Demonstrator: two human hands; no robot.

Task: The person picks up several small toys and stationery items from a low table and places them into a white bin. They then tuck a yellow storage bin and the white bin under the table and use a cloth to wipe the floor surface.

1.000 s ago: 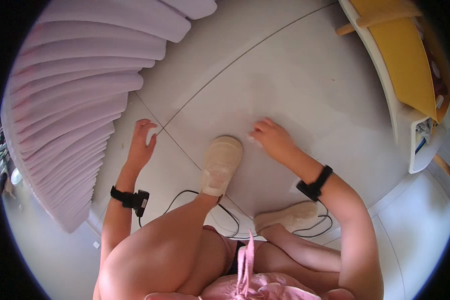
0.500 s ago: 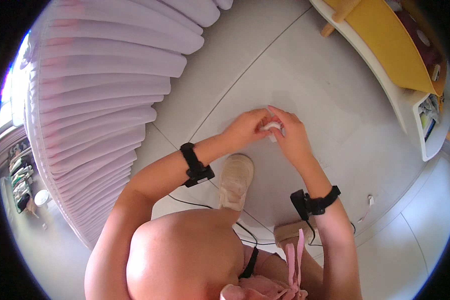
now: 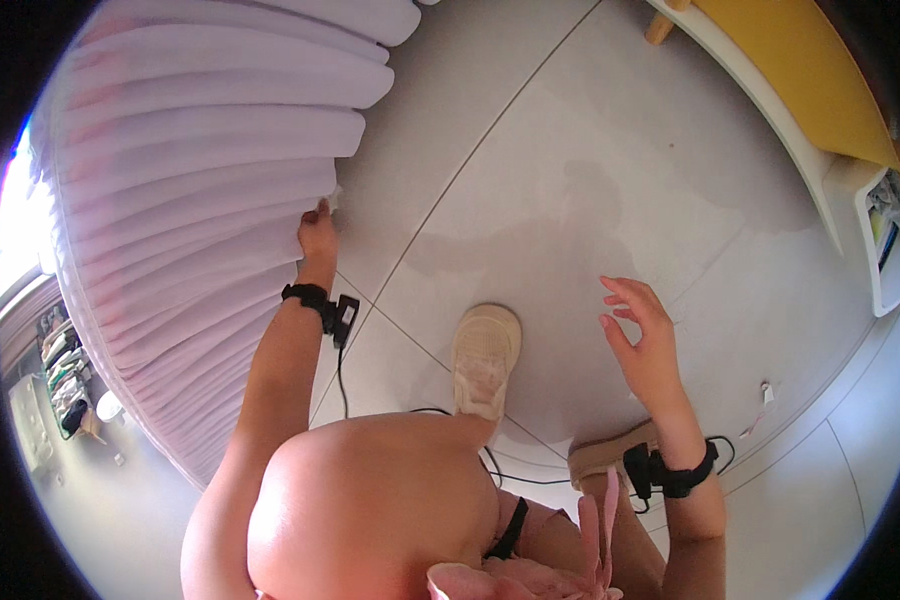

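Observation:
My left hand (image 3: 318, 240) reaches to the edge of a pleated lilac cloth (image 3: 200, 170). Its fingers are closed, and a small whitish, crumpled-looking thing (image 3: 333, 196) shows at the fingertips against the hem. Whether this is a separate piece or part of the cloth's edge is hard to make out. Over the tiled floor (image 3: 530, 220), my right hand (image 3: 645, 340) hangs with its fingers apart and slightly curled, holding nothing.
A white rack with a yellow panel (image 3: 800, 70) stands at the upper right. Black cables (image 3: 530, 482) run around my shoes (image 3: 487, 350). A small white tag-like item (image 3: 766, 394) lies on the floor at the right. Bundled items (image 3: 65, 370) lie at the far left.
My hands were together around a small white thing over the floor. They have parted: the left went left to the cloth's hem, the right moved right and down and opened.

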